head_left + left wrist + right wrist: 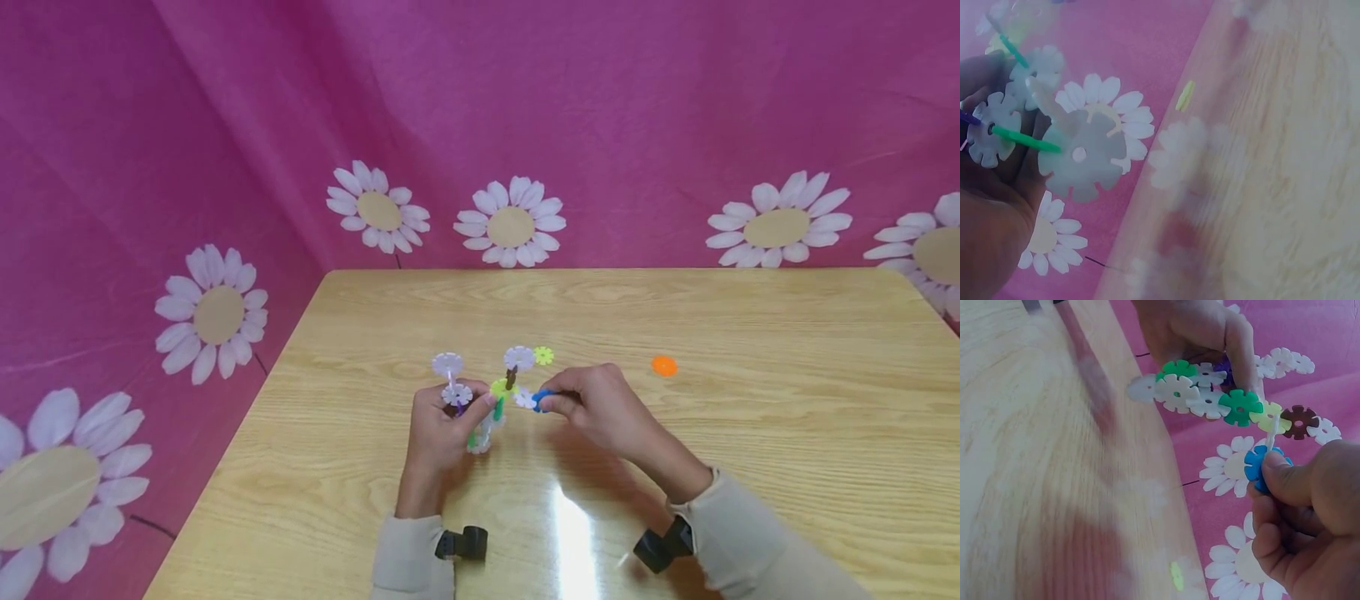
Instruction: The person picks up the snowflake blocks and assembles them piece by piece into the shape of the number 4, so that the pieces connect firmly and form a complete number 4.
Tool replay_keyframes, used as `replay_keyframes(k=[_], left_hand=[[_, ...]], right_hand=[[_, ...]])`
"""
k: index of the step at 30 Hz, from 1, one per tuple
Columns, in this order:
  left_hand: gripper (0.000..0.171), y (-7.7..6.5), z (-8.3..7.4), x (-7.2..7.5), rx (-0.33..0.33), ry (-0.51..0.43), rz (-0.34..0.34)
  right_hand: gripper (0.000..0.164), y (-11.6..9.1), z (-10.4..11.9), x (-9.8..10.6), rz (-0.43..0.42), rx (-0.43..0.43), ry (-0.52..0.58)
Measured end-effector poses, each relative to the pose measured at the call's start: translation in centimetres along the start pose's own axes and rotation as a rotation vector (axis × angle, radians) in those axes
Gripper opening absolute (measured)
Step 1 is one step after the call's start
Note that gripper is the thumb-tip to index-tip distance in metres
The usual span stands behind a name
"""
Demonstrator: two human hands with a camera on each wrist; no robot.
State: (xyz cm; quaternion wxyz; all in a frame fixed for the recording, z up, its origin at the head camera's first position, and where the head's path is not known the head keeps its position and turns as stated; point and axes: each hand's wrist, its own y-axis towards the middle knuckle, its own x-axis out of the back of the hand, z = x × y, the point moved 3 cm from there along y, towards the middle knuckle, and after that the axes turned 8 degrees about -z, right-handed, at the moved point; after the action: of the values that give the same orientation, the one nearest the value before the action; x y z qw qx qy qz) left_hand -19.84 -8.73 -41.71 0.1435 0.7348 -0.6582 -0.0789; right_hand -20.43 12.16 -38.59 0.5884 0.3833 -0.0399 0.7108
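My left hand (442,429) holds a branching build of notched plastic snowflake discs, with thumb and fingers round its middle. Green (1240,407), white (1177,394), yellow-green (1270,419) and brown (1299,422) discs slot together edge to edge. A purple disc (1227,374) is partly hidden by the left fingers. Between thumb and fingertips, my right hand (607,408) pinches a blue snowflake disc (1259,467). That blue disc meets a white disc seen edge-on (1274,432), which touches the yellow-green one. Whether the blue disc is fully slotted in, I cannot tell.
A loose orange disc (664,366) lies on the wooden table (787,433) to the right. Behind the build, a loose yellow-green disc (543,356) lies on the tabletop. Pink cloth with printed daisies (510,225) hangs along the back and left edges.
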Motion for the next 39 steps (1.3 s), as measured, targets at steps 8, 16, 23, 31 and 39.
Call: replay_keyframes(k=[8, 16, 23, 31, 39], left_hand=[[0.003, 0.3, -0.1, -0.3, 0.017, 0.073, 0.016], [0.002, 0.3, -0.1, -0.3, 0.004, 0.122, 0.023], [0.003, 0.5, -0.3, -0.5, -0.029, 0.17, 0.052], [0.003, 0.5, -0.2, -0.4, -0.003, 0.179, 0.071], [0.004, 0.4, 0.1, -0.6, 0.062, 0.076, 0.116]], right_hand=[[0.002, -0.3, -0.3, -0.2, -0.01, -0.023, 0.024], [0.003, -0.5, -0.6, -0.7, -0.052, -0.043, 0.032], [0.005, -0.7, -0.9, -0.7, -0.087, -0.084, 0.058], [0.006, -0.8, -1.2, -0.8, -0.088, -0.081, 0.099], [0.008, -1.1, -2.1, -0.2, -0.034, -0.147, 0.16]])
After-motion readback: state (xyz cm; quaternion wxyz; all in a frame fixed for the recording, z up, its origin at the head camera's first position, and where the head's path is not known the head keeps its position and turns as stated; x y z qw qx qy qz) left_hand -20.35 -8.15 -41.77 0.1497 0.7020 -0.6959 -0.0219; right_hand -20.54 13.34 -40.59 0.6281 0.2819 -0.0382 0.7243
